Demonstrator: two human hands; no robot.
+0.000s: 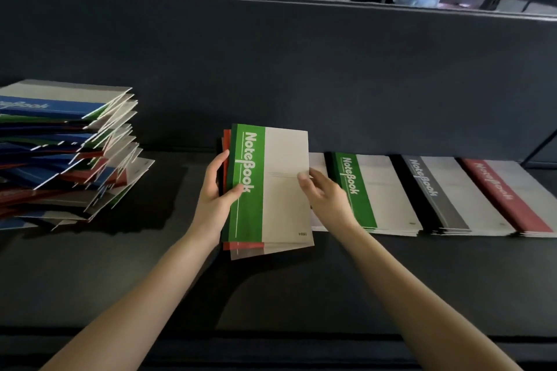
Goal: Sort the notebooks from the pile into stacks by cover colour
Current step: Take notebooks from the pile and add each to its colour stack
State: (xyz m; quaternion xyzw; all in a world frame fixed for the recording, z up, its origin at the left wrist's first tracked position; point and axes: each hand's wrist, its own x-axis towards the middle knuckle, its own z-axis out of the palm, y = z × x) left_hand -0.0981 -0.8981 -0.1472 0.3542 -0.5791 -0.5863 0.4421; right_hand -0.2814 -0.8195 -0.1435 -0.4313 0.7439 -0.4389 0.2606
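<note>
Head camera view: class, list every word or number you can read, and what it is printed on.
"NoteBook": the held green-banded cream notebook.
"NoteBook": top of the green-banded stack.
"NoteBook": top of the grey-banded stack.
"NoteBook": top of the red-banded stack, blurred.
"...Book": blue-banded notebook atop the mixed pile, start cut off.
Small code on the held notebook's lower corner: too small to read.

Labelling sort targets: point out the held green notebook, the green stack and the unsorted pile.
held green notebook (281, 199): head view, pale cover panel.
green stack (388, 193): head view, pale part of top cover.
unsorted pile (60, 153): head view, mid-height layers.
</note>
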